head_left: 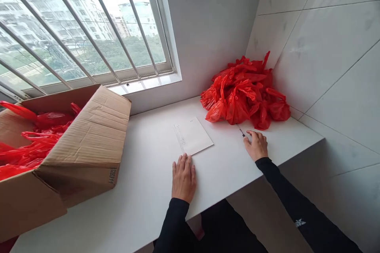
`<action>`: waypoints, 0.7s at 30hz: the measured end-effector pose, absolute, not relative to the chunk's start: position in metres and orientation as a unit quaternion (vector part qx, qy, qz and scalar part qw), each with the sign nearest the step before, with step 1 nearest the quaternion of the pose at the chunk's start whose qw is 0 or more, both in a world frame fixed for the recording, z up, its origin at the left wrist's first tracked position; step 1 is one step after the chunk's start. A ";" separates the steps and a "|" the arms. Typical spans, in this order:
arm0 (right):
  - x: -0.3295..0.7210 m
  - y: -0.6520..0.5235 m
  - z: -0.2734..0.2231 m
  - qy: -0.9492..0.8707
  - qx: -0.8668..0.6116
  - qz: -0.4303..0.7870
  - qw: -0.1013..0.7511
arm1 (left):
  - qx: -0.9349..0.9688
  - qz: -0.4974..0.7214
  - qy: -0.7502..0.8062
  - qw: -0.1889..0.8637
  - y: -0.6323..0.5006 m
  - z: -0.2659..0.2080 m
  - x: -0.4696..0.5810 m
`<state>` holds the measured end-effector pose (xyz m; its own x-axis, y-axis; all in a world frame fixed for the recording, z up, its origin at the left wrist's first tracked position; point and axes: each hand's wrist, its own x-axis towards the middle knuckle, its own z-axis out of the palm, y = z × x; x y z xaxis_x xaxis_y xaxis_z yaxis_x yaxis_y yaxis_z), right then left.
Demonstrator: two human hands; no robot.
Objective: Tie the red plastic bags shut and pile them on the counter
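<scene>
A small white booklet or stack of paper (194, 135) with faint printed lines lies on the white table. My left hand (184, 178) rests palm down with its fingers stretched out, the fingertips at the near edge of the paper. To the right, my right hand (257, 145) is low over the table, thumb and forefinger bent around the near end of a thin pen-like object (241, 131). Its slim end points away toward a heap of red plastic bags (243, 93); part of it may be hidden by the fingers.
An open cardboard box (97, 126) with more red plastic bags (50, 126) inside stands at the left. Behind the table (142, 189) are a grey wall and a barred window (89, 35). A tiled wall (332, 59) closes off the right; the table's front edge runs near my body.
</scene>
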<state>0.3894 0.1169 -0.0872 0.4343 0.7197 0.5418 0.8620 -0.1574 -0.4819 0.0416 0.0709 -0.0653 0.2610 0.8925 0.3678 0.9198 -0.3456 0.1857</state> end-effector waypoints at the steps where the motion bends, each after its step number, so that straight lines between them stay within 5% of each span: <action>1: 0.390 0.118 -0.088 -0.519 -0.762 -0.090 0.377 | -0.794 -0.207 -0.571 0.033 0.072 -0.066 0.042; 10: 0.388 0.119 -0.083 -0.514 -0.783 -0.074 0.343 | -0.795 -0.212 -0.568 0.037 0.074 -0.073 0.049; 21: 0.342 0.158 -0.018 -0.586 -0.685 -0.035 0.432 | -0.799 -0.261 -0.535 0.084 0.075 -0.075 0.031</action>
